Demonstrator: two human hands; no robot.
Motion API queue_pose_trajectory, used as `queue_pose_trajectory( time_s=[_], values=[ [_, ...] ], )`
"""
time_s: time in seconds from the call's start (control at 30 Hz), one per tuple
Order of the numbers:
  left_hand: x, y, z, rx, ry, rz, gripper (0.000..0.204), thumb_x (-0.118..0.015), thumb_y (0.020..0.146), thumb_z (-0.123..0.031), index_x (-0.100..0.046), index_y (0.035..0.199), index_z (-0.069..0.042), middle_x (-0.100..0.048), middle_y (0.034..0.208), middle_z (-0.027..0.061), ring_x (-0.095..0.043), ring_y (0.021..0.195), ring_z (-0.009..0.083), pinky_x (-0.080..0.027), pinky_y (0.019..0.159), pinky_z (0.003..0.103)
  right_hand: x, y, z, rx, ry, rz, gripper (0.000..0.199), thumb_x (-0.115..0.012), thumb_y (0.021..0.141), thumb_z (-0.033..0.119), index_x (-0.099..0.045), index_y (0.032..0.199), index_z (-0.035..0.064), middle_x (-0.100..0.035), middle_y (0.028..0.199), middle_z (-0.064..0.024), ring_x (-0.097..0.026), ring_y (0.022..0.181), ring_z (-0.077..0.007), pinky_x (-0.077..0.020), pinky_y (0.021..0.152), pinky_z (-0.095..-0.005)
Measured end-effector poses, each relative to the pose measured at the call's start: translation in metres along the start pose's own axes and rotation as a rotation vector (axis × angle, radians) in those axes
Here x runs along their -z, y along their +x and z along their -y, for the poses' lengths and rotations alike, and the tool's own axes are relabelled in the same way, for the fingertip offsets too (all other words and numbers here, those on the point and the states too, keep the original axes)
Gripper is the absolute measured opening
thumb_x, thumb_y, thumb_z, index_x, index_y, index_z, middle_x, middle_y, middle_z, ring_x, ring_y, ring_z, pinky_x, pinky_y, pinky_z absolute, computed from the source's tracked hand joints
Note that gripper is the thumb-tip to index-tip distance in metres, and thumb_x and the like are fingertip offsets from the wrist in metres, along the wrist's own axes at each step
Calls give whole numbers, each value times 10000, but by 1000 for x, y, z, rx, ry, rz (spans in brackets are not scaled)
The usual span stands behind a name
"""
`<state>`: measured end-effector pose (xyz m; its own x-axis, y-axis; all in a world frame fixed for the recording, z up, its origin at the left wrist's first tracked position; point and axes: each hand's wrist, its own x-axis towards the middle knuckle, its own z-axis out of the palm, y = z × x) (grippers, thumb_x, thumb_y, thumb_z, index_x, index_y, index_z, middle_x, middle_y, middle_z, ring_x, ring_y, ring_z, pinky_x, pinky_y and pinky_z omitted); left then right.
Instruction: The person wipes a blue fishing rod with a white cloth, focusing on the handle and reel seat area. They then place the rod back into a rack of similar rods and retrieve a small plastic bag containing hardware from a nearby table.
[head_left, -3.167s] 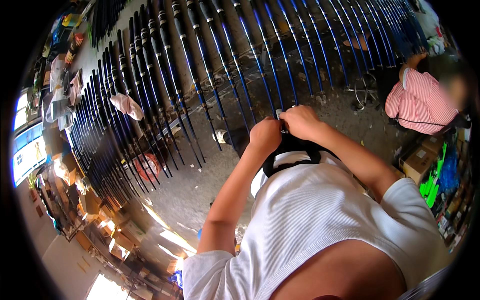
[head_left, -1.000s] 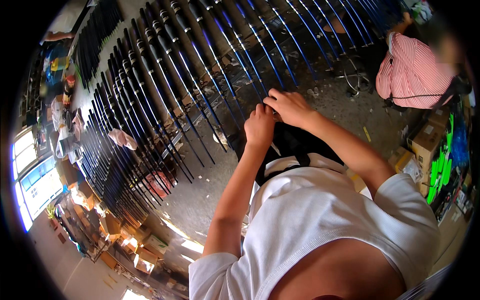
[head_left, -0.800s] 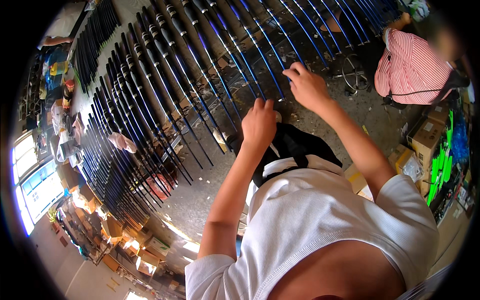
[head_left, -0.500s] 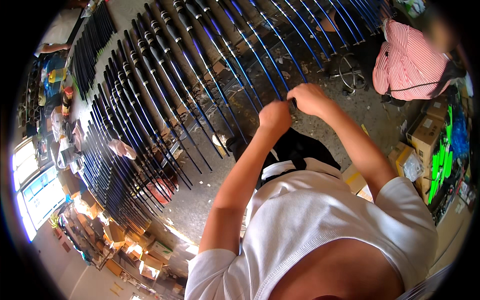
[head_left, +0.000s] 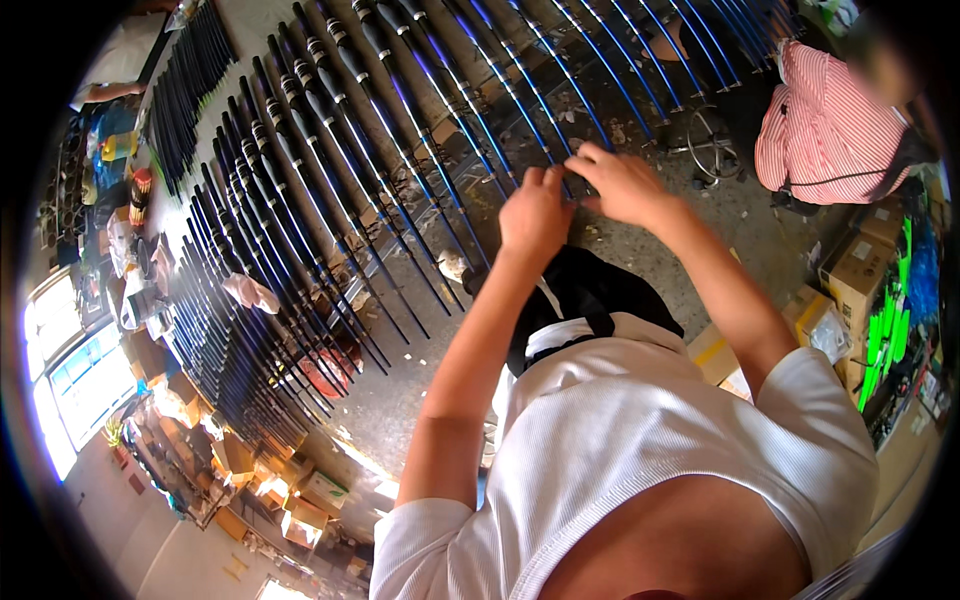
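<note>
Blue and black fishing rods lie side by side in a long slanting row, their thin ends toward me. At the thin end of one blue fishing rod, my left hand is closed, fingertips on the shaft. Close beside it on the right, my right hand reaches over the same rod end. Its fingers are bent but apart from the thumb, with nothing plainly held. Both palms face away, so the exact contact is hidden.
At the right sits a person in a pink striped top, near a stool base. Cardboard boxes and bright green strips stand at my right. A pinkish cloth lies over rods at the left; a red basket is below.
Both hands have shifted slightly left. The right hand's fingers have loosened from a pinch and spread. The view has moved a little.
</note>
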<state>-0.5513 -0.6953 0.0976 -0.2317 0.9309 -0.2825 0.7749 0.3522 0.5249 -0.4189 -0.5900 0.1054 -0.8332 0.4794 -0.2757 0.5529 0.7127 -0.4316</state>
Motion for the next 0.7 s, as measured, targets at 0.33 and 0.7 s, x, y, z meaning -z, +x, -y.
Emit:
queue_pose_trajectory(
  time_s=[0.33,0.7],
  values=[
    [-47,16,13,-115,288,-52,320,-746,725,-216,-554,944,-84,-607,939,78,-632,882,271,-530,645,382,-43,5,-13,-45,-37,-147,146,-615,761,83,-605,907,73,-595,939,-71,-631,839,-286,-510,666,-417],
    [-18,23,-17,-201,-5,27,267,-628,831,-220,-571,1054,-86,-600,965,123,-639,842,321,-519,668,418,14,-1,-36,-419,-112,-378,279,-550,833,60,-602,1103,108,-550,1160,-82,-628,895,-326,-517,740,-431]
  ],
)
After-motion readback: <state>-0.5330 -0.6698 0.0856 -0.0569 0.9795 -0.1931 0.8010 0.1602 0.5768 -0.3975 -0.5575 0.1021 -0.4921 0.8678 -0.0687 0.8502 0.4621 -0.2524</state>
